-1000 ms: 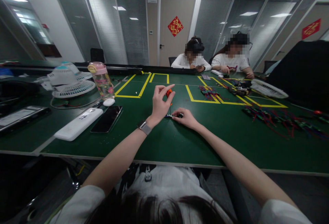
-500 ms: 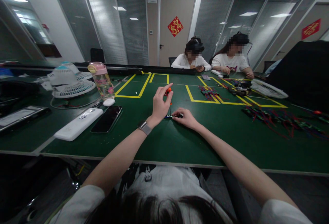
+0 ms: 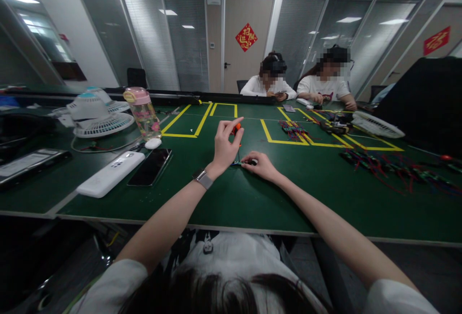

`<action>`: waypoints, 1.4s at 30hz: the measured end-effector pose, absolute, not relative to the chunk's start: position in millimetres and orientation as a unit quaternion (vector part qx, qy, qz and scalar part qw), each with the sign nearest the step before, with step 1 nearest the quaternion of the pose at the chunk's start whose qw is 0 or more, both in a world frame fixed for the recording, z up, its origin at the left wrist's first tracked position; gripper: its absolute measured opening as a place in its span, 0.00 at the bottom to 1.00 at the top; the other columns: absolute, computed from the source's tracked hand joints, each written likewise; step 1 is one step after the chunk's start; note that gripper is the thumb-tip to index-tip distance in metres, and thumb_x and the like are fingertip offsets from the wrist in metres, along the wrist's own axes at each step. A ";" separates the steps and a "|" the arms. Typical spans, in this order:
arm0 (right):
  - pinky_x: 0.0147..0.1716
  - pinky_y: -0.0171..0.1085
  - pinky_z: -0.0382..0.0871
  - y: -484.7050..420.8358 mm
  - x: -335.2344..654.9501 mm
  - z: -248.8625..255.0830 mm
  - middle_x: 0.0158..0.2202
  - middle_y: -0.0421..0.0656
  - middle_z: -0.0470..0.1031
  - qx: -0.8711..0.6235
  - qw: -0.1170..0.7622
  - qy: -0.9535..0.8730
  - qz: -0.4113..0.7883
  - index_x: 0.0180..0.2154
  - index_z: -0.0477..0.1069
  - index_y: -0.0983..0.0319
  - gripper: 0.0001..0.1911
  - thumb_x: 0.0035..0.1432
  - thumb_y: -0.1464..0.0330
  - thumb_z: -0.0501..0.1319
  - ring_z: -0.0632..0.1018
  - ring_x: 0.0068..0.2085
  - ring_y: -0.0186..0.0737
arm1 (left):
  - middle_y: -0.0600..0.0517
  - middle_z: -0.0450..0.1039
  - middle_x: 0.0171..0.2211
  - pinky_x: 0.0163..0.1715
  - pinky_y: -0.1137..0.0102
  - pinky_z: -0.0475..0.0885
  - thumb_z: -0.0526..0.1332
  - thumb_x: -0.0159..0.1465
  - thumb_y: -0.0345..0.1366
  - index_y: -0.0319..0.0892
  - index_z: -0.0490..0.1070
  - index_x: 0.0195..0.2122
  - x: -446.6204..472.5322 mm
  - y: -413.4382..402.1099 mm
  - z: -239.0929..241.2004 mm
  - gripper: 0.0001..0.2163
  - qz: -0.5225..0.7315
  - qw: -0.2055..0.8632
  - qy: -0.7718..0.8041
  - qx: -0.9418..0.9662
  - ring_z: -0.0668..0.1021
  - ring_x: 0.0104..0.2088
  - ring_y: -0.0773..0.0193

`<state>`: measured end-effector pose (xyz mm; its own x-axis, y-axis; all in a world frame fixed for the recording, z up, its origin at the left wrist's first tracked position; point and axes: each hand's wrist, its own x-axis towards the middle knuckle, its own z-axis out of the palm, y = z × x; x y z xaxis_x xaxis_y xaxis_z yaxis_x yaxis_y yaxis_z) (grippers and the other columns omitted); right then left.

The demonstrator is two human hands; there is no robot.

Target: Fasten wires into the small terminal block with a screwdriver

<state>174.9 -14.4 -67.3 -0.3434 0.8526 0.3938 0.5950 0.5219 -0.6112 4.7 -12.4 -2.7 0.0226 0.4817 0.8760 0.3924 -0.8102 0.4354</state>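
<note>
Upright over the table stands a screwdriver (image 3: pixel 238 127) with an orange and black handle and a thin dark shaft. My left hand (image 3: pixel 224 146), with a watch on the wrist, is closed around the handle, and its fingers hide part of it. The shaft runs down to a small green circuit board (image 3: pixel 237 163) lying low at the tabletop. Resting on the table, my right hand (image 3: pixel 265 166) pinches the board's right end between thumb and fingers. A small dark part shows by these fingers; I cannot make out what it is.
To the left are a black phone (image 3: pixel 150 167), a white power bank (image 3: pixel 111 174), a pink-lidded bottle (image 3: pixel 142 114) and a white fan (image 3: pixel 103 124). Wired circuit boards (image 3: pixel 400 169) lie in piles at right. Two people sit across the green table (image 3: pixel 252 208), marked with yellow tape (image 3: pixel 288 142).
The screwdriver's handle shows a slightly different side between my left fingers, as if turned a little. Both hands and the board keep their places.
</note>
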 end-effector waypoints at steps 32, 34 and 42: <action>0.36 0.36 0.69 -12.0 175.7 -70.0 0.32 0.44 0.76 -0.457 0.347 -0.797 0.190 0.36 0.80 0.63 0.08 0.53 0.69 0.65 0.75 0.33 0.37 | 0.47 0.72 0.47 0.47 0.66 0.71 0.48 0.73 0.33 0.47 0.67 0.58 4.4 -7.2 -3.9 0.16 0.619 0.074 0.301 0.722 0.75 0.46 0.62; 0.35 0.36 0.68 -11.7 175.7 -70.4 0.31 0.44 0.76 -0.457 0.344 -0.798 0.189 0.36 0.80 0.63 0.08 0.53 0.69 0.65 0.75 0.33 0.37 | 0.48 0.73 0.46 0.45 0.67 0.71 0.50 0.72 0.32 0.46 0.67 0.58 5.2 -7.0 -3.8 0.16 0.620 0.088 0.290 0.724 0.75 0.44 0.62; 0.35 0.36 0.68 -12.9 175.0 -68.8 0.32 0.44 0.75 -0.460 0.340 -0.797 0.190 0.36 0.80 0.63 0.08 0.53 0.69 0.65 0.75 0.33 0.37 | 0.49 0.69 0.39 0.41 0.69 0.71 0.58 0.68 0.36 0.44 0.74 0.47 4.6 -11.0 -1.5 0.09 0.640 0.052 0.324 0.695 0.74 0.39 0.63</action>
